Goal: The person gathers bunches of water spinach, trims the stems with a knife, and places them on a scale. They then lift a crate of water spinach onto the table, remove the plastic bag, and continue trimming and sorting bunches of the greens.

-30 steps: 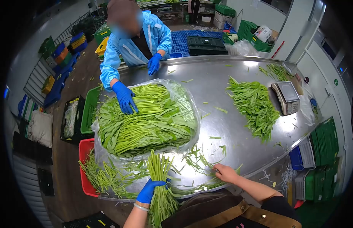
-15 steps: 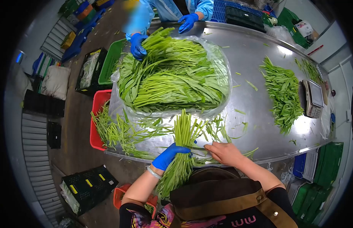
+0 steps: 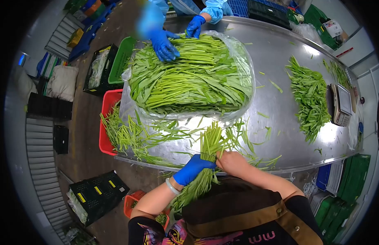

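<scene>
Working at the steel bench, the person has the bunch of greens over its near edge, stems outward, leaves towards the body. The left hand, gloved, has its fingers closed round the bunch. The right hand, bare, is curled against its side; whether it grips anything cannot be told. Judged sound practice: a firm, uncrushing left grip at the middle, right fingers close in but clear of the left. Edges: open steel lies right of the bagged greens; the red crate adjoins the bench's left side; loose trimmings litter the near strip.
</scene>
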`<state>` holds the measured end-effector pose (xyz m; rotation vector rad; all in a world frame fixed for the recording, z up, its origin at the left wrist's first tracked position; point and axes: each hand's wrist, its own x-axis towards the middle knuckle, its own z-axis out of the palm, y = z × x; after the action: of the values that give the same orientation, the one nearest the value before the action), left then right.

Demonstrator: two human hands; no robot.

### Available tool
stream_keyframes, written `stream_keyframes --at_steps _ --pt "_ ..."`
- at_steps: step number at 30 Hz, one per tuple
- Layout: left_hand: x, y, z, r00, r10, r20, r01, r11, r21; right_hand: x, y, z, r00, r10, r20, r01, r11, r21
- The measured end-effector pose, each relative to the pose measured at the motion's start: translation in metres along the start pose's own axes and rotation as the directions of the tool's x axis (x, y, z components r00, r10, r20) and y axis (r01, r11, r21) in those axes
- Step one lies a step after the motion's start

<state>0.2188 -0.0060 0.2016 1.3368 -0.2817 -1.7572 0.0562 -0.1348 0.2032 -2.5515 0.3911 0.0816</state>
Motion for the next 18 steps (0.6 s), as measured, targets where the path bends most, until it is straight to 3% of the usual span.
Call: stream_keyframes --at_steps 2,4,6,9,12,13,15,16,18 --pt "-0.014 0.015 0.001 0.996 0.022 -0.081 -0.025 0.999 -0.032 -0.013 0.011 0.011 0.999 0.041 0.008 -0.042 0.996 0.08" --pt "-0.031 0.022 -0.027 0.985 0.114 -0.129 -0.122 0.991 -0.054 -0.047 0.066 0.036 0.901 0.273 0.337 -0.301 0.953 0.033" --pt "-0.058 0.055 -0.047 0.945 0.211 -0.248 -0.215 0.976 0.01 -0.097 0.105 0.048 0.861 0.225 0.455 -0.237 0.971 -0.032" --pt "-0.074 0.064 -0.092 0.888 0.184 -0.422 -0.244 0.965 -0.092 -0.117 0.105 0.021 0.774 0.352 0.527 -0.375 0.925 -0.066" --pt "-0.048 0.054 -0.155 0.864 0.134 -0.485 -0.255 0.948 -0.192 -0.104 0.13 0.017 0.972 0.182 0.146 -0.177 0.983 -0.049" --pt "-0.033 0.05 -0.173 0.853 0.169 -0.493 -0.298 0.934 -0.196 -0.093 0.141 0.022 0.964 0.259 0.054 -0.263 0.961 0.085" --pt "-0.013 0.059 -0.178 0.829 0.213 -0.517 -0.368 0.904 -0.217 -0.059 0.163 0.037 0.903 0.414 -0.111 -0.35 0.861 0.369" --pt "-0.006 0.065 -0.176 0.815 0.215 -0.537 -0.391 0.89 -0.236 -0.04 0.173 0.04 0.823 0.564 -0.064 -0.44 0.706 0.555" --pt "0.007 0.074 -0.186 0.814 0.185 -0.551 -0.386 0.88 -0.275 0.0 0.184 0.039 0.663 0.748 -0.03 -0.415 0.401 0.817"
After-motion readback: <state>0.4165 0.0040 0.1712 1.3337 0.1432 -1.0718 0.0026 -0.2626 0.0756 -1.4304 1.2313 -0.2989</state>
